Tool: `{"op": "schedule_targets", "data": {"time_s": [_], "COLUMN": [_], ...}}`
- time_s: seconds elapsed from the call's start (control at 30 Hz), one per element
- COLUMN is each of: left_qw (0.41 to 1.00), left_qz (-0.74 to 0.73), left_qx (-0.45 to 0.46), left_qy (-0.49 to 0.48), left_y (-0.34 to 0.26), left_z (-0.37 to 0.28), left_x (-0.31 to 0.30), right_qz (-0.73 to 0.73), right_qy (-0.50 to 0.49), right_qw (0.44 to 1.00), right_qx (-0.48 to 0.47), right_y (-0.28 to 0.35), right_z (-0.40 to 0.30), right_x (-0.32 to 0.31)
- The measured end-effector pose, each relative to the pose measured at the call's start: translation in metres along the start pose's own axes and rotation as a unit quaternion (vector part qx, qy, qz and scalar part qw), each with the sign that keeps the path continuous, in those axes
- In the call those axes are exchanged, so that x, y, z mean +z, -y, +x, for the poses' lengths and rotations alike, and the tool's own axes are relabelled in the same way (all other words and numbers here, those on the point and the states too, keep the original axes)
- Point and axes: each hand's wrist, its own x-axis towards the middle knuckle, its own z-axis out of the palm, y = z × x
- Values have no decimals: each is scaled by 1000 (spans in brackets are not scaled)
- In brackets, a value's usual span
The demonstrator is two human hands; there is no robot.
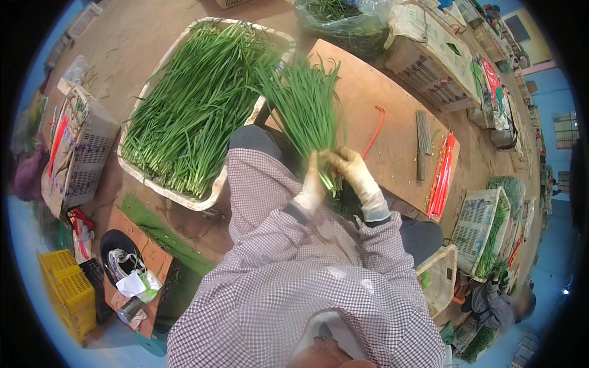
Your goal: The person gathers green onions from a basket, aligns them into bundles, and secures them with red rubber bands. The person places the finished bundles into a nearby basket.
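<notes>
A bunch of green garlic chives (306, 106) fans upward in front of my lap, its pale cut ends pointing down towards me. My left hand (311, 186), in a whitish glove, grips the bunch near its base from the left. From the right, my gloved right hand (356, 172) has its bent fingers on the lower stems; some of its fingertips are hidden behind the stalks. Beyond the hands lies a wooden board (395, 138). On it are a loose red tie strip (375, 131), a knife (421, 147) and a bundle of red strips (442, 177).
A white plastic crate (168, 195) heaped with chives (198, 106) stands at my left knee. Behind the board are a clear plastic bag of greens (343, 23) and a covered crate (430, 69). A low wooden table (158, 276) holds a flask (131, 309). Another person (497, 301) sits far right.
</notes>
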Motion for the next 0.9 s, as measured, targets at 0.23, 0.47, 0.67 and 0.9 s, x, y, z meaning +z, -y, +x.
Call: {"op": "schedule_targets", "data": {"time_s": [0.23, 0.47, 0.67, 0.9], "left_qw": [997, 995, 982, 993], "left_qz": [53, -46, -122, -33], "left_qx": [-50, -55, -61, -55], "left_qy": [40, 70, 134, 98], "left_y": [-6, -19, -23, -16], "left_z": [-1, 14, 10, 3], "left_x": [-6, -19, -3, -10], "right_qz": [-97, -55, -450, -230], "right_qy": [-134, 21, -124, -324], "right_qw": [957, 954, 884, 888], "right_qx": [-239, -293, 39, -230], "right_y": [-34, -16, -116, -26], "right_z": [-60, -137, -167, -65], "right_x": [34, 30, -49, 0]}}
